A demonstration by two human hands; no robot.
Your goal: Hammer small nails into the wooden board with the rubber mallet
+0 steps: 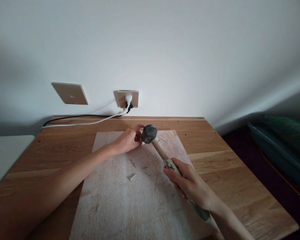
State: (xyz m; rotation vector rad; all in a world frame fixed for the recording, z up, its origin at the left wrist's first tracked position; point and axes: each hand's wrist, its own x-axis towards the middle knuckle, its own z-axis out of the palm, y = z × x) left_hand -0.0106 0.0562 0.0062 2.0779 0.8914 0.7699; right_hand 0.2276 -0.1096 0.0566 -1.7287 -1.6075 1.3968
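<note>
My right hand (pixel 187 181) is closed around the grip of a mallet (pixel 149 134) with a dark head and a light wooden shaft. The mallet's head is over the far part of a pale wooden board (pixel 107 203), right beside my left fingertips. Thumb and fingers of my left hand (pixel 127 140) are pinched together at the board's far side. A small white bit shows under them, but the mallet head hides most of what they hold. Several loose nails (pixel 131 177) lie on the board, and a few more nails (pixel 166 140) lie beyond the mallet's shaft.
The board rests on a wooden tabletop (pixel 215 166) against a white wall. Behind it, a socket (pixel 120 98) holds plugs with a white cable (pixel 90 123) and a black cable (pixel 72 116) running left. Cushions (pixel 282 150) lie to the right, past the table's edge.
</note>
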